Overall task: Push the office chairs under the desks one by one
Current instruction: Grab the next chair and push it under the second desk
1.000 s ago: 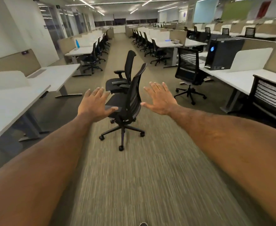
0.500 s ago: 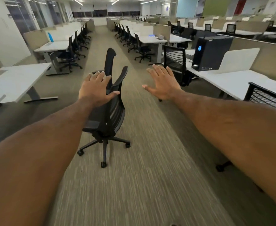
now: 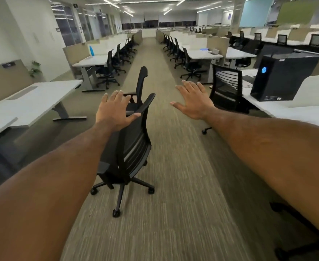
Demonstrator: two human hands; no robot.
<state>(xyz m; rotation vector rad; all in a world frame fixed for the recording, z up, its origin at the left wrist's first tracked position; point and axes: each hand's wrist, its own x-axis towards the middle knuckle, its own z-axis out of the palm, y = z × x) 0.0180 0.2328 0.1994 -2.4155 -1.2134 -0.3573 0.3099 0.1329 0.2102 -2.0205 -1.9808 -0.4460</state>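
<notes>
A black office chair (image 3: 128,147) stands in the carpeted aisle, its back toward me and its seat facing left. My left hand (image 3: 113,112) is spread flat over the top left of its backrest, seemingly just short of touching it. My right hand (image 3: 192,99) is open in the air to the right of the chair, holding nothing. A second black chair (image 3: 141,81) stands in the aisle just beyond the first. A white desk (image 3: 32,98) lies to the left.
A mesh-back chair (image 3: 226,87) sits at the right-hand desk (image 3: 287,110), which carries a black computer tower (image 3: 283,76). Another chair's base (image 3: 296,232) shows at the lower right. Rows of desks with chairs line both sides of the aisle further back.
I have come closer to the near chair, which now looks larger and lower in view. Both hands stay spread, the left one now over the backrest.
</notes>
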